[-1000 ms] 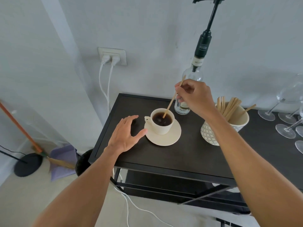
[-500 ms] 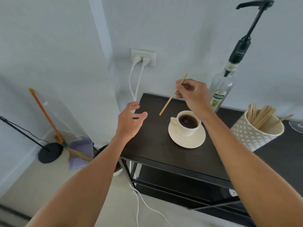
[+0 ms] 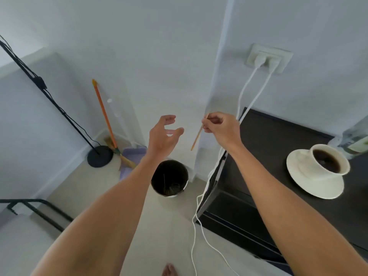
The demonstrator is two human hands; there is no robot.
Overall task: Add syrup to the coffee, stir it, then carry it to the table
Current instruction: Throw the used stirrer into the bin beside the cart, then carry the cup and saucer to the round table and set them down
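A white cup of dark coffee [image 3: 326, 161] stands on a white saucer [image 3: 310, 184] at the right, on a black cart top [image 3: 274, 148]. The syrup bottle [image 3: 356, 140] shows only partly behind it at the right edge. My right hand [image 3: 221, 128] pinches a thin wooden stir stick [image 3: 197, 136], held in the air left of the cart, above the floor. My left hand [image 3: 165, 136] hovers beside it with fingers spread, holding nothing. A black waste bin [image 3: 169, 178] stands on the floor below both hands.
White cables [image 3: 201, 196] hang from a wall socket [image 3: 266, 58] down the cart's left side. A broom with an orange handle [image 3: 105, 116], a purple dustpan [image 3: 131, 154] and a black lamp stand base [image 3: 99, 156] are at the left wall. A bare foot [image 3: 169, 269] shows at the bottom.
My right hand lifted the stick out of the cup and carried it left, off the cart and above the bin. My left hand left the saucer and rose. The view swung left.
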